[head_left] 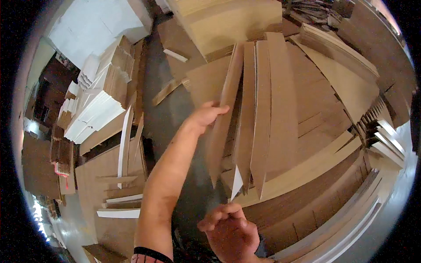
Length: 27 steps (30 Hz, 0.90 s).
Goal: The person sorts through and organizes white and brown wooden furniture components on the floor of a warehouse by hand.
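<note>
Several long brown cardboard strips (261, 109) lie fanned out side by side in the middle, their far ends on flat cardboard. My left hand (208, 116) reaches forward and is closed on the edge of the leftmost cardboard strip (226, 118), which stands tilted apart from the others. My right hand (232, 230) is close to me, just below the near ends of the strips. Its fingers are loosely bent and a bit blurred, and nothing shows in them. A white-faced strip end (237, 182) sticks out just above that hand.
A stack of white and brown cardboard (105, 98) stands at the left, with loose strips (118, 199) on a cardboard sheet nearer me. A large tan cardboard stack (241, 22) is at the back. Cardboard pieces (340, 50) and white-edged strips (388, 142) lie at the right.
</note>
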Tool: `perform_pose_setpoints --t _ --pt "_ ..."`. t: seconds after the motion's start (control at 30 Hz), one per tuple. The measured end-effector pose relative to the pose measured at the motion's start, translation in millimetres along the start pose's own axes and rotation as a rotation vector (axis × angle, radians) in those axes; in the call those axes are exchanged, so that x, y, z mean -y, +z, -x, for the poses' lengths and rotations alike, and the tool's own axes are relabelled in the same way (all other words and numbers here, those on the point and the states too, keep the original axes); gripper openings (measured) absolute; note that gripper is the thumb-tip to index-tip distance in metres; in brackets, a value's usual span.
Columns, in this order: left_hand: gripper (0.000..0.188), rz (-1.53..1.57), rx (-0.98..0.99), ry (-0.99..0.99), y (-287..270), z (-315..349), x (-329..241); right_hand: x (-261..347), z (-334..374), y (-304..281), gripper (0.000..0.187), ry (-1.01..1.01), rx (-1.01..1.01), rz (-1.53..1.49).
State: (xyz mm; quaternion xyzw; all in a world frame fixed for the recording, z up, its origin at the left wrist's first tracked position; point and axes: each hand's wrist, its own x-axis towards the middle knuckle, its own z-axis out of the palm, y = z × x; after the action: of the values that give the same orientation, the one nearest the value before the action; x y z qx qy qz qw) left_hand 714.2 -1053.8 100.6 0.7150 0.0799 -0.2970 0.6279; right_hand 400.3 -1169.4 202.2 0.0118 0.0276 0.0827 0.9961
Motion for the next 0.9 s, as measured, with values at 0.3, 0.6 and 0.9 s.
perform_pose_setpoints --t 0.3,0.6,0.9 --pt "0.041 -0.028 0.031 0.01 27.7 12.3 -14.8 -4.0 -1.5 2.7 0.034 -0.003 0.01 0.021" --pt "0.059 -0.375 -0.329 0.209 29.9 -22.0 20.1 -3.6 -2.9 2.4 0.035 -0.029 0.12 0.025" --pt "0.072 -0.617 -0.351 0.35 25.9 -40.6 47.8 -18.2 -6.6 7.5 0.037 0.033 0.11 -0.016"
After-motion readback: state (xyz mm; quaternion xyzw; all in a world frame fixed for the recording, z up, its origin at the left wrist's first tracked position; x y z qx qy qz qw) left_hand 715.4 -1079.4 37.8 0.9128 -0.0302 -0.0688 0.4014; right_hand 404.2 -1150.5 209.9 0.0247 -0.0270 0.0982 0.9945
